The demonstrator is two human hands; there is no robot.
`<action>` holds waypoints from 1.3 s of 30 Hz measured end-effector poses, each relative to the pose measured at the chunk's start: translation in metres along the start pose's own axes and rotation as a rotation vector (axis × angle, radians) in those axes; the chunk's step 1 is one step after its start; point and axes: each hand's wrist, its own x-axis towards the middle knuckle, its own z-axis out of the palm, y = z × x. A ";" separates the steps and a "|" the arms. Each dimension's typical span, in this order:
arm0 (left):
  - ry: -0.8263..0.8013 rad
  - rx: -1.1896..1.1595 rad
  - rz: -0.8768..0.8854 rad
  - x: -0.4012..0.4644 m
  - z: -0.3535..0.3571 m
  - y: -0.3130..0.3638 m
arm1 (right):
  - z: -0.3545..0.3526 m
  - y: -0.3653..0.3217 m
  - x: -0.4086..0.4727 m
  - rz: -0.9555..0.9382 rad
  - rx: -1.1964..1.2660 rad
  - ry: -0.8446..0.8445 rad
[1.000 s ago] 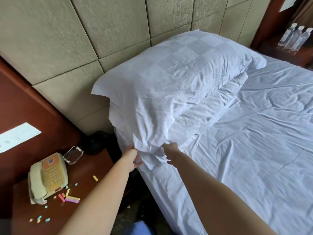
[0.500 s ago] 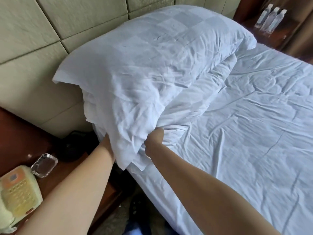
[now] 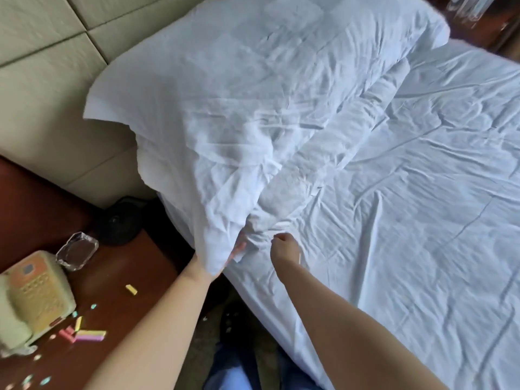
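Observation:
A big white pillow (image 3: 239,88) in a wrinkled case leans against the headboard, on top of a second white pillow (image 3: 332,153). My left hand (image 3: 237,253) reaches under the loose open end of the top pillowcase, which covers most of it; its fingers seem to hold the cloth. My right hand (image 3: 282,244) is curled at the lower pillow's near corner, gripping a bunch of white fabric on the bed sheet (image 3: 408,220).
A dark wooden nightstand (image 3: 112,282) stands at the left with a cream telephone (image 3: 31,296), a glass ashtray (image 3: 77,250) and several coloured chalk bits (image 3: 90,334). A padded beige headboard (image 3: 50,80) rises behind. A black object (image 3: 121,220) lies beside the bed.
The top pillow's near end has dropped lower and both hands have come down and toward me with it. The view pulled back, so the telephone and chalk show again.

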 end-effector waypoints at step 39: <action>0.151 0.486 0.279 0.036 0.008 -0.019 | 0.057 0.041 0.020 -0.668 -0.842 -0.344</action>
